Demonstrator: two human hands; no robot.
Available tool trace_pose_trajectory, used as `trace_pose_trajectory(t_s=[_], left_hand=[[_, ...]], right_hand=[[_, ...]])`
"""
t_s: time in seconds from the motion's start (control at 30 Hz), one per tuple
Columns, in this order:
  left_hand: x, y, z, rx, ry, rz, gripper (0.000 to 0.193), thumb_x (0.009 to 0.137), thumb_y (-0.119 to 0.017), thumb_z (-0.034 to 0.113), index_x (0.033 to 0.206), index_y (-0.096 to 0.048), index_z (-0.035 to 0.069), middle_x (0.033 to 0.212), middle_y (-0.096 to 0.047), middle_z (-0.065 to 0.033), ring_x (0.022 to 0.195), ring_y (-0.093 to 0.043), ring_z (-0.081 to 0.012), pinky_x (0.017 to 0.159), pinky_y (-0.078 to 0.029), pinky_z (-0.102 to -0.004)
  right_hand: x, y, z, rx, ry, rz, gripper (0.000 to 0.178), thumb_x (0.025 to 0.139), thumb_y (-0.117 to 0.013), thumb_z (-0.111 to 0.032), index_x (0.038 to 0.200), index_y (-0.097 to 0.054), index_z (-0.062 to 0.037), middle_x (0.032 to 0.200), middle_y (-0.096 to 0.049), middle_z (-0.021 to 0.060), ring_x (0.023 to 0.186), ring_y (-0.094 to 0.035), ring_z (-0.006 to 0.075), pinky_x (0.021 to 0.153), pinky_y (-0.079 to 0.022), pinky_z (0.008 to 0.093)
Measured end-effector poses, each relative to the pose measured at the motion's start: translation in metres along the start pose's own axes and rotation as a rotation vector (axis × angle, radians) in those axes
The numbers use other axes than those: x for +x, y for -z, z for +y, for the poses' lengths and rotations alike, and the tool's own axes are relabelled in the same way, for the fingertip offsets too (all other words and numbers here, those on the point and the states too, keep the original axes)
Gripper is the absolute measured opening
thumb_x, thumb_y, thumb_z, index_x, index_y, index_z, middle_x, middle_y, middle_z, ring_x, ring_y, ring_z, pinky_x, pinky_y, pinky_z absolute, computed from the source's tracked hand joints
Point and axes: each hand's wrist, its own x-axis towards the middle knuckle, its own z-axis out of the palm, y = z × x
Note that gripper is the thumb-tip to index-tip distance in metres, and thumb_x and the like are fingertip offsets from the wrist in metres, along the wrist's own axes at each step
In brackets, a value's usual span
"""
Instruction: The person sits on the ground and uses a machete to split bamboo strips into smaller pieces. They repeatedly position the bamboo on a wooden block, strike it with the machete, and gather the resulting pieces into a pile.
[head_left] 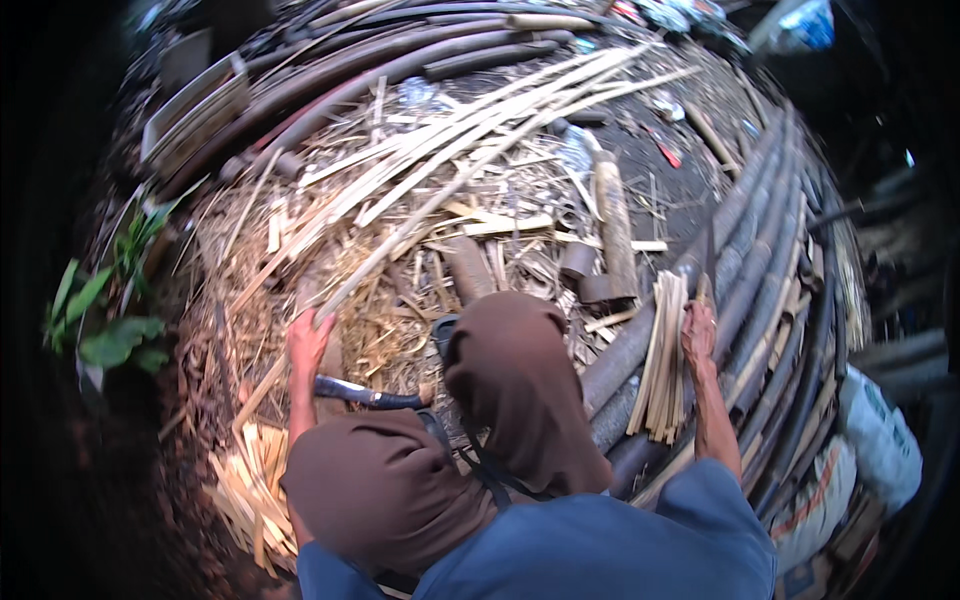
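Note:
On the left, my left hand (308,340) is closed around the near end of a long pale bamboo strip (400,238). The strip slants up and away to the right over scattered shavings. My right hand (699,328) grips the wooden handle of a knife (709,255), its dark blade pointing away from me. Just left of that hand, a bundle of short split bamboo strips (660,375) lies on dark poles. Another heap of short pale strips (258,480) is by my left forearm. More long strips (480,120) lie across the litter ahead.
Dark bamboo poles (770,240) run along the right side, and others (400,60) curve across the back. Cut bamboo pieces (612,215) lie ahead of my knees. A plastic crate (198,112) is at far left, green plants (120,335) below it, and sacks (880,435) at lower right.

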Motion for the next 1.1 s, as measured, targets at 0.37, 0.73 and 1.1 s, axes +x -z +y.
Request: trace_pose_trajectory(t_s=[0.37,0.73,1.1], left_hand=[[0.018,0.071,0.033,-0.048,0.082,0.077,0.036,0.089,-0.070,0.039,0.094,-0.073,0.003,0.067,-0.062,-0.0095,0.062,-0.058,-0.0192,0.061,-0.044,-0.0345],[0.027,0.103,0.069,-0.025,0.098,0.247,0.025,0.084,-0.077,0.025,0.092,-0.072,0.002,0.071,-0.066,-0.0095,0.063,-0.061,-0.0179,0.061,-0.046,-0.0324],[0.023,0.087,0.067,-0.096,0.121,0.287,0.023,0.083,-0.079,0.025,0.091,-0.072,0.004,0.073,-0.066,-0.0074,0.061,-0.060,-0.0182,0.058,-0.046,-0.0310]], right_hand=[[-0.005,-0.002,-0.071,0.192,0.025,0.166,0.021,0.095,-0.053,-0.014,0.109,-0.063,-0.0011,0.113,-0.058,0.0212,0.102,-0.057,0.0417,0.092,-0.046,0.0482],[0.127,-0.187,-0.133,0.092,-0.517,-0.346,0.076,0.086,-0.064,-0.049,0.141,-0.043,0.0009,0.132,-0.051,0.0345,0.121,-0.052,0.0500,0.101,-0.045,0.0531],[0.168,-0.143,-0.096,0.060,-0.375,-0.282,0.081,0.073,-0.074,-0.055,0.126,-0.052,0.0020,0.119,-0.059,0.0311,0.112,-0.058,0.0473,0.094,-0.047,0.0547]])
